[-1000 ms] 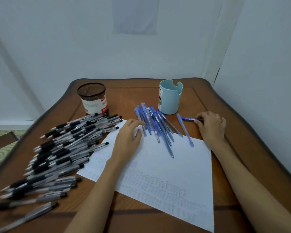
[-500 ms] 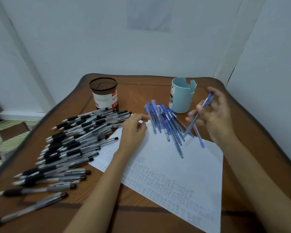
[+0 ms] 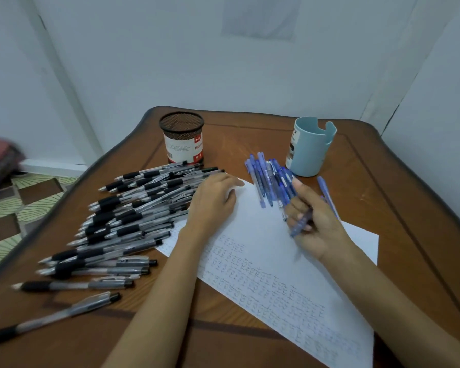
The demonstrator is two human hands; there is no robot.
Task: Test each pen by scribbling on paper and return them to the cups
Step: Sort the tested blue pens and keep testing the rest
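Right hand (image 3: 316,229) curls round a blue plastic pen (image 3: 301,223) over the white scribbled paper sheet (image 3: 260,229); left hand (image 3: 213,200) rests relaxed on it. Next, likely: lower the tip onto blank paper.

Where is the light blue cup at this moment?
In the head view, the light blue cup stands far right on the table, just behind the blue pens.

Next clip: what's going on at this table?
A person is testing pens. The right hand grips a blue pen over the paper, while the left hand rests on the sheet's far corner. Rows of scribbles cover the sheet's near part. A heap of black pens and a smaller bunch of blue pens lie on the table; no pens stick out of the mesh cup or the light blue cup.
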